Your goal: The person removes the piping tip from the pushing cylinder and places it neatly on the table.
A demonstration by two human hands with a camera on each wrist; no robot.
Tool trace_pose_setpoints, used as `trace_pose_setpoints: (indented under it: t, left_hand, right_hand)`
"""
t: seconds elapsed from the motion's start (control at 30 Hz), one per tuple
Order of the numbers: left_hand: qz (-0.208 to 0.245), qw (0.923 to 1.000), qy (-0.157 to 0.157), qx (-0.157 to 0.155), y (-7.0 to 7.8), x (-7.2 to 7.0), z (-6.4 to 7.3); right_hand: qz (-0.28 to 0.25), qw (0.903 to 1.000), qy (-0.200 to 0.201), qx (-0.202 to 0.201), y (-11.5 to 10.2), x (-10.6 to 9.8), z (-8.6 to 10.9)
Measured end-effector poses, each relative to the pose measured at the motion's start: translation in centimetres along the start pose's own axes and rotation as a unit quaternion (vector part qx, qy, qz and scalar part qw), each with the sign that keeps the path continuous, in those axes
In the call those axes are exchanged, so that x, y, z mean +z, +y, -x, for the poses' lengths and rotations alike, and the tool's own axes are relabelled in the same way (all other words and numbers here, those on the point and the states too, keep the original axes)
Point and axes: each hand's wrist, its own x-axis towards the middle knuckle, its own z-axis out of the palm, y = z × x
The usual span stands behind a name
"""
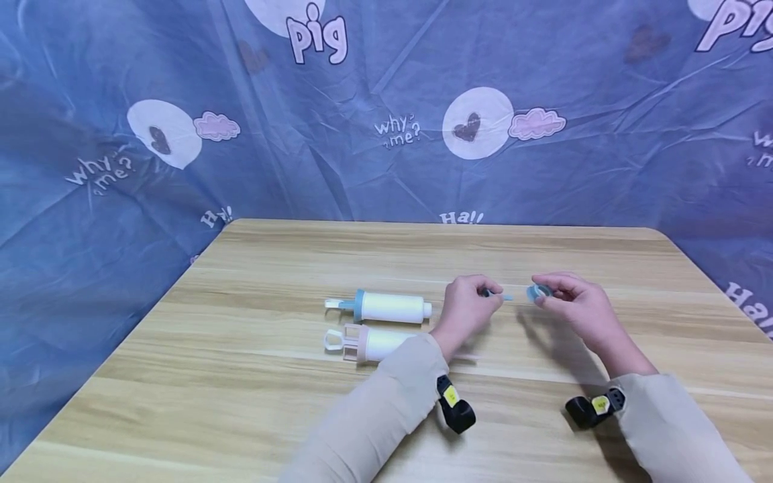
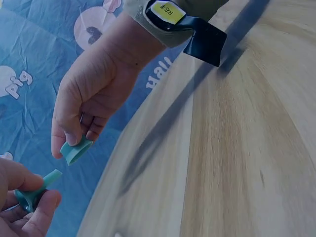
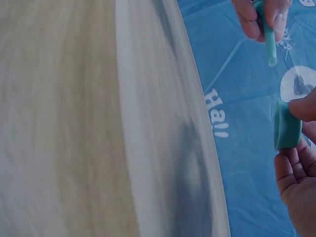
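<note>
Two pieces, a spout (image 3: 270, 48) pinched by the left hand (image 1: 471, 304) and a round cap (image 3: 289, 127) by the right hand (image 1: 577, 306), are best kept squarely aligned.

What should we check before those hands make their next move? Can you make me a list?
1. Left hand grips the teal stemmed piece: ok, pinched.
2. Right hand grips the teal ring: ok, between thumb and fingers.
3. The two teal pieces touch: not ok, there's a gap between them.
4. The pieces fit each other: cannot tell.
5. Blue-collared tube lies on the table: ok, on its side.
6. Pink-collared tube is fully visible: not ok, partly hidden.
</note>
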Motion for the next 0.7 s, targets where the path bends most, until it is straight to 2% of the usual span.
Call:
trace_pose_setpoints:
  t: [0.3, 0.43, 0.7]
  left_hand:
    - [0.006, 0.9996, 0.006, -0.027, -0.2, 2.0, -0.3]
    - [-0.007, 0.9995, 0.009, -0.031, -0.5, 2.4, -0.6]
    - [-0.035, 0.9988, 0.017, -0.028, -0.9, 2.9, -1.0]
  right_hand:
    - [0.053, 0.9972, -0.023, 0.048, 1.4, -1.3, 0.2]
    - [0.073, 0.9938, -0.049, 0.068, 1.8, -1.4, -0.1]
    - [0.087, 0.9892, -0.085, 0.08, 2.6, -1.3, -0.5]
